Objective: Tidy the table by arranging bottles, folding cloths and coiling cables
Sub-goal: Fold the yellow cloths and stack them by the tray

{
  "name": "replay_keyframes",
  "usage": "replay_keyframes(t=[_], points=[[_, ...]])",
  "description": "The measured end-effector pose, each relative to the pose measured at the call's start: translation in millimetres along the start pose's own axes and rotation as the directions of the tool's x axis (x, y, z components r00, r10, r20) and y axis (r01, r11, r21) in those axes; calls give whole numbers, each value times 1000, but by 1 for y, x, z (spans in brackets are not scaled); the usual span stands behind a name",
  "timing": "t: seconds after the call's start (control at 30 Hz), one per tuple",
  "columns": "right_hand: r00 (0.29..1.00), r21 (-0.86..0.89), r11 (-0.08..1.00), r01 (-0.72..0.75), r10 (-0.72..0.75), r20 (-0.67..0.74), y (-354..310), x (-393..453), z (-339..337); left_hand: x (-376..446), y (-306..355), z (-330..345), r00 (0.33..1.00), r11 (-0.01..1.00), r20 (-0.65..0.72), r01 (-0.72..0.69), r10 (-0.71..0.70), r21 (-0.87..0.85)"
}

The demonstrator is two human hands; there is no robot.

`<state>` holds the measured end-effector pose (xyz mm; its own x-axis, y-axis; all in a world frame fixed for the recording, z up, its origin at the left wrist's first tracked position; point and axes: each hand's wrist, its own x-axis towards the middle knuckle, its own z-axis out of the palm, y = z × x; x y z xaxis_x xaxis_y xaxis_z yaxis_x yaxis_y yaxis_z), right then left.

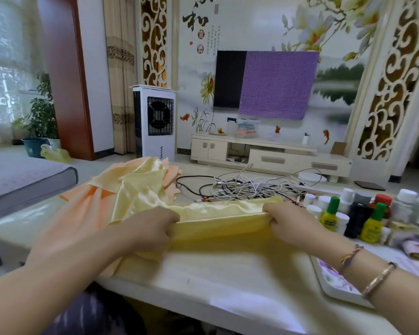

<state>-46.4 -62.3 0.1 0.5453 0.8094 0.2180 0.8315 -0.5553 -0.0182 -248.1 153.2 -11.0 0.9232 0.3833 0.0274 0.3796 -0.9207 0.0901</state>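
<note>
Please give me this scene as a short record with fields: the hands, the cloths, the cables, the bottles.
left hand: grips the left end of the yellow cloth
right hand: grips its right end
yellow cloth: stretched between both hands above the table
other cloths: unfolded heap, far left
cables: tangled, beyond the cloth
bottles: clustered at right, upright

Both hands closed in fists on the yellow cloth, arms extended forward.

The left hand (153,228) grips the yellow cloth (223,228) at its left end, fingers curled under, knuckles up. The right hand (290,223) grips the right end the same way, thumb side toward the left hand. Both forearms reach in from the bottom corners, bare. The right wrist carries two bracelets (377,279). The hands are level and well apart.
</note>
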Motion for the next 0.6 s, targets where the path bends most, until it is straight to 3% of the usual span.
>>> replay_keyframes(t=[0.1, 0.2, 0.3, 0.37, 0.6], points=[[1000, 95, 995, -23, 22, 16, 2, 2, -6, 2, -4, -10, 1000, 989, -16, 22, -25, -147], [995, 187, 981, -59, 43, 88, 0, 2, -14, -1, -2, -25, 993, 959, 115, 71, -40, -275], [952, 137, 989, -58, 13, 307, -3, -1, -19, -5, -4, -30, 959, 974, 273, 123, -69, -188], [925, 77, 996, -47, 14, 379, -2, -1, -15, -6, -9, -23, 955, 987, 282, 125, -93, -98], [988, -80, 994, -72, 82, 129, 0, 19, 6, 6, -26, -5, 983, 983, 15, 181, -181, -30]])
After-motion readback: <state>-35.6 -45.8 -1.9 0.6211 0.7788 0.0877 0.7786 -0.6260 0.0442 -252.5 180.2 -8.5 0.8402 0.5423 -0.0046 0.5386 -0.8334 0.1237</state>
